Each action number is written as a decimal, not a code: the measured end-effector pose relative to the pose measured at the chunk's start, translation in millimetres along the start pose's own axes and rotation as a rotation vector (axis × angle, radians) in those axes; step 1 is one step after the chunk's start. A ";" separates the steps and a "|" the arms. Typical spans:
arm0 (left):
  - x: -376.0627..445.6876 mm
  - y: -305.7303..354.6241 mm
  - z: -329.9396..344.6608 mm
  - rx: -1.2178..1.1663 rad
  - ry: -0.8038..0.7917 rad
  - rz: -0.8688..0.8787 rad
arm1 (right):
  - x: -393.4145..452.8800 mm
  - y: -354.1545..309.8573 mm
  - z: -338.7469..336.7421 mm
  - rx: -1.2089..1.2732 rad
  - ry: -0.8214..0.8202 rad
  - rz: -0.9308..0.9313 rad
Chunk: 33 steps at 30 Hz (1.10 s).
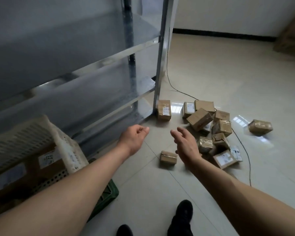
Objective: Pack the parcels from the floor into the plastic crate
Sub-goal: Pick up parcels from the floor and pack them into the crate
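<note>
Several brown cardboard parcels lie in a heap [209, 128] on the tiled floor at centre right. One small parcel [168, 159] sits alone just left of my right wrist. Another [164, 110] stands against the shelf leg, and one [260, 127] lies apart at the far right. The white perforated plastic crate [65, 149] is at lower left, with parcels [46, 160] inside it. My left hand [134, 136] hovers with fingers loosely curled, holding nothing. My right hand [186, 143] reaches out above the floor with fingers relaxed, also holding nothing.
A metal shelving rack [157, 74] fills the upper left. A black cable [245, 150] runs across the floor through the heap. A green crate [107, 196] sits under the white one. My dark shoes [181, 218] stand at the bottom edge.
</note>
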<state>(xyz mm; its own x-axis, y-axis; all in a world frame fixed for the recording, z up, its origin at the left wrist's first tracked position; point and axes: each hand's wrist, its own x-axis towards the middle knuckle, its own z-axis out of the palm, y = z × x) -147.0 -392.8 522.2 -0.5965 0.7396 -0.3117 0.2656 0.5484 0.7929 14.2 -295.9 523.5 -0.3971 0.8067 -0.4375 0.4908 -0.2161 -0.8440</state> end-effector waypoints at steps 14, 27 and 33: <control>90.8 136.8 186.0 -0.006 -0.057 -0.064 | 119.4 45.6 -220.4 -0.020 0.103 0.123; 154.1 183.9 268.0 0.025 -0.202 -0.047 | 175.7 75.1 -309.1 0.048 0.269 0.212; 200.1 202.1 281.0 0.016 -0.281 -0.029 | 207.3 50.9 -325.9 0.077 0.319 0.265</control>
<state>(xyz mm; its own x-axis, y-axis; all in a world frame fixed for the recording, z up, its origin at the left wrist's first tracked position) 0.2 -24.4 473.0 -0.3714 0.8017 -0.4684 0.2650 0.5750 0.7740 209.6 39.6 490.9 0.0010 0.8450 -0.5348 0.4795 -0.4698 -0.7412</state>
